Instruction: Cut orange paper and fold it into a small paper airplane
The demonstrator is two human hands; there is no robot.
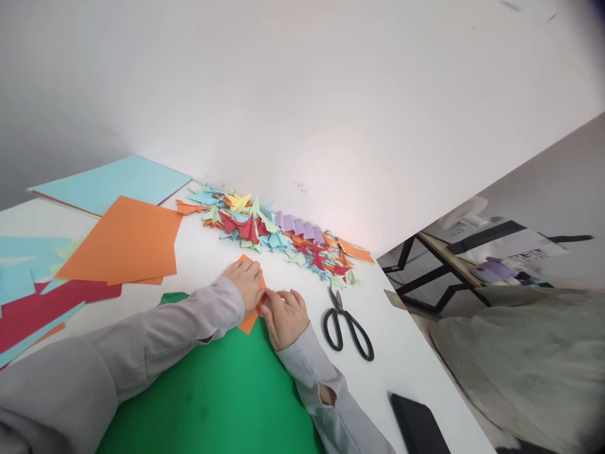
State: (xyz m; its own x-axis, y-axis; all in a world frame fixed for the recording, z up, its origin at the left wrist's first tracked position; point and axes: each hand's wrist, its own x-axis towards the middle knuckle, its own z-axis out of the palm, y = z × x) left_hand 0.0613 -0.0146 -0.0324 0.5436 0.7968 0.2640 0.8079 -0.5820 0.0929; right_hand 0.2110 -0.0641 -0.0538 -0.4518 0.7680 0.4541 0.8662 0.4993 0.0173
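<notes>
Paper, a small orange piece (248, 326), lies directly under the fingers of the left hand (245, 285), which are bunched close together and bent over it; whether they grip or only press, I cannot tell. At its right edge, the right hand (286, 317) has thumb and forefinger narrowly spaced, touching the paper; a pinch cannot be made out. Just ahead of the fingers stretches a pile of folded paper shapes (249, 228). Right of them lie black-handled scissors (347, 325), tips pointing away. Left of the fingers rest larger orange sheets (125, 243), with a blue sheet (118, 183) beyond.
</notes>
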